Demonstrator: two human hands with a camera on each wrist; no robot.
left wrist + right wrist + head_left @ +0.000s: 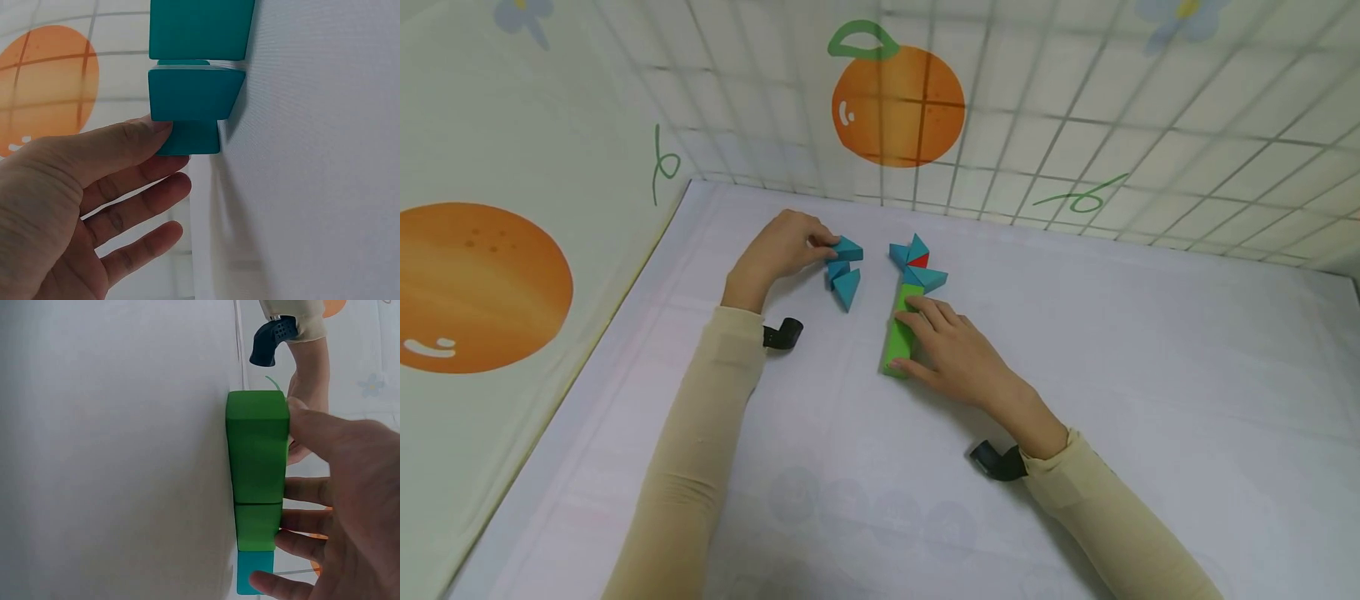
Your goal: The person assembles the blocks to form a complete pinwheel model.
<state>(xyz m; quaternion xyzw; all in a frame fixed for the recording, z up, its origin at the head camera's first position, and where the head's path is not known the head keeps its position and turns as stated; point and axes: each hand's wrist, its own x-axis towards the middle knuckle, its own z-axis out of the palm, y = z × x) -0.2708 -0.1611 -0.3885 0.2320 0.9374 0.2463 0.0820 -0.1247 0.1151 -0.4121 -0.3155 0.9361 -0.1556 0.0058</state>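
Note:
My left hand (786, 243) pinches the edge of a blue triangular block (849, 248) between thumb and fingers; the other fingers spread below it in the left wrist view. Just nearer lie more blue triangular blocks (847, 290), close together. To the right, my right hand (958, 354) rests its fingertips and thumb along a row of green blocks (898, 343). The right wrist view shows two green blocks (258, 456) end to end, with a blue block (249, 575) beyond them. At the row's far end, several blue triangular blocks (929, 279) surround a red face (918, 262).
The blocks lie on a white-covered table (1120, 358). A grid-patterned wall hanging with a printed orange (898, 107) stands behind. Black wrist cameras (784, 334) stick out from both beige sleeves (692, 450).

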